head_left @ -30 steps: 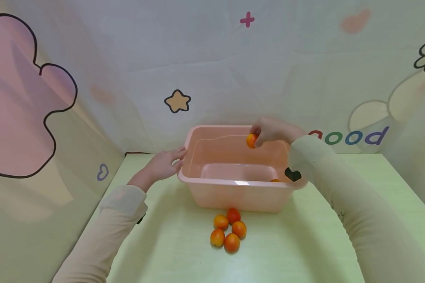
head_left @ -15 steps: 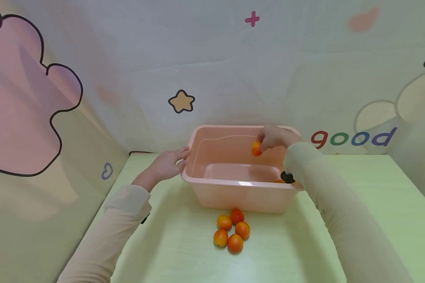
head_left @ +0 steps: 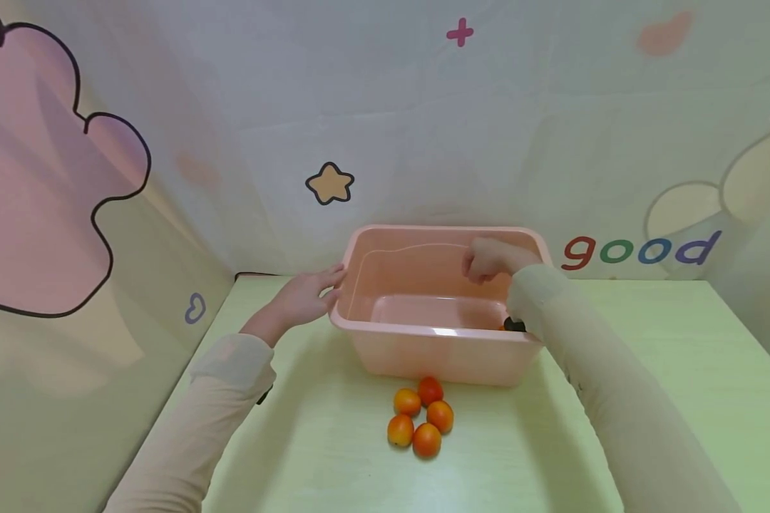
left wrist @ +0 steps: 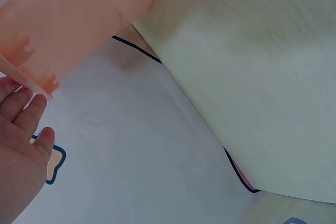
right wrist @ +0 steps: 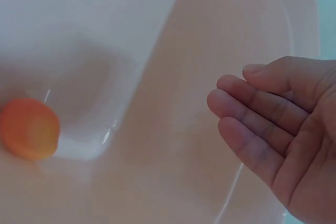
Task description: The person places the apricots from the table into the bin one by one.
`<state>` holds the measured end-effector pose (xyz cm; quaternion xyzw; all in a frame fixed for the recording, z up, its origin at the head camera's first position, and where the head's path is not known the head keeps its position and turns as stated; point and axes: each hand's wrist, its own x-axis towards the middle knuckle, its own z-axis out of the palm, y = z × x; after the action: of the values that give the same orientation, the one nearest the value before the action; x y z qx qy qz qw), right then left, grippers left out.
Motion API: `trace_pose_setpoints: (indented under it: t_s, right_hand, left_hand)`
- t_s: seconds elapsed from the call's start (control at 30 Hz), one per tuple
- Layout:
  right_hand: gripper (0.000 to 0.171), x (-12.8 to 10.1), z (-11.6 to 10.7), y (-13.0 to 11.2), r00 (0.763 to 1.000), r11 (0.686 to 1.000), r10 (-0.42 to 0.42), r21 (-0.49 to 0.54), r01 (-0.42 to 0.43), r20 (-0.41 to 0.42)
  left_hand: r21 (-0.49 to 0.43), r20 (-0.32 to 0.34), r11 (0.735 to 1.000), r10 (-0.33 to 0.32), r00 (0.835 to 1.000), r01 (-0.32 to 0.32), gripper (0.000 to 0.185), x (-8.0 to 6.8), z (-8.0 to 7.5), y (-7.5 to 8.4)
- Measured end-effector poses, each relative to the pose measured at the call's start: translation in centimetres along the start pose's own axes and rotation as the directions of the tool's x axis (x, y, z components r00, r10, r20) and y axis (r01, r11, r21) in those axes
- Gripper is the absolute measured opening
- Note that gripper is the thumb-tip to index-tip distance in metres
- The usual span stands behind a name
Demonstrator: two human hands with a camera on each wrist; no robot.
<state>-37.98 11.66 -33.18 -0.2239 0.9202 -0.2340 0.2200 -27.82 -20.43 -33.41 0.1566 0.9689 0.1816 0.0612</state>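
A pink plastic basin [head_left: 436, 356] stands on the pale green table. My right hand [head_left: 488, 260] is inside it near the far right wall, and in the right wrist view the hand [right wrist: 273, 129] is open with relaxed fingers and holds nothing. An orange fruit [right wrist: 29, 128] lies on the basin floor [right wrist: 210, 35], apart from the fingers. In the head view, a sliver of orange fruit [head_left: 503, 327] shows by my right sleeve. My left hand [head_left: 308, 296] touches the basin's left rim with straight fingers; the left wrist view also shows the hand [left wrist: 21, 156] beside the rim [left wrist: 31, 80].
Several orange fruits [head_left: 423, 420] lie clustered on the table [head_left: 308, 442] just in front of the basin. A printed cloth backdrop [head_left: 327, 185] rises close behind and on the left side. Table surface stretches to the right of the basin.
My right hand has sunk lower into the basin. The orange fruit it pinched in the earlier frames is no longer in its fingers. The left hand has stayed on the rim.
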Motion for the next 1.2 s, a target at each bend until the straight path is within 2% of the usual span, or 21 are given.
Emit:
trace_pose_setpoints:
  t_s: [0.13, 0.33, 0.57, 0.77, 0.97, 1.03, 1.2]
  right_hand:
    - [0.014, -0.6, -0.6, -0.8, 1.0, 1.0, -0.005, 0.028, 0.004, 0.018]
    - [0.023, -2.2, -1.9, -2.3, 0.998, 0.995, -0.023, -0.1, 0.028, 0.054]
    - [0.03, -4.2, -2.6, -4.1, 0.989, 0.976, -0.15, -0.161, 0.15, 0.014]
    - [0.032, -6.4, -1.6, -5.5, 0.969, 0.943, -0.243, -0.225, 0.245, 0.036]
    - [0.03, -8.4, 0.0, -6.3, 0.936, 0.912, -0.352, -0.219, 0.345, 0.011]
    - [0.029, -9.1, 0.5, -6.6, 0.933, 0.909, -0.36, -0.222, 0.352, 0.003]
    - [0.029, -10.8, 2.0, -7.4, 0.906, 0.878, -0.423, -0.239, 0.414, 0.015]
  left_hand:
    - [0.007, -0.002, 1.0, 0.007, 1.0, -0.007, 0.049, 0.0, 0.0, -0.1]
    - [0.013, -0.002, 1.0, 0.017, 1.0, -0.017, 0.049, 0.2, 0.0, -0.3]
    - [0.004, 0.005, 1.0, 0.006, 1.0, -0.006, 0.049, 0.0, -0.1, -0.3]
    - [0.024, 0.0, 0.999, 0.023, 1.0, -0.023, 0.048, -0.1, -0.1, -0.1]
    - [0.015, -0.005, 0.999, 0.03, 1.0, -0.03, 0.048, -0.1, -0.1, 0.1]
    - [0.014, -0.004, 1.0, 0.027, 1.0, -0.027, 0.048, -0.1, -0.1, 0.1]
    - [0.01, 0.0, 1.0, 0.02, 1.0, -0.02, 0.048, 0.0, -0.1, 0.3]
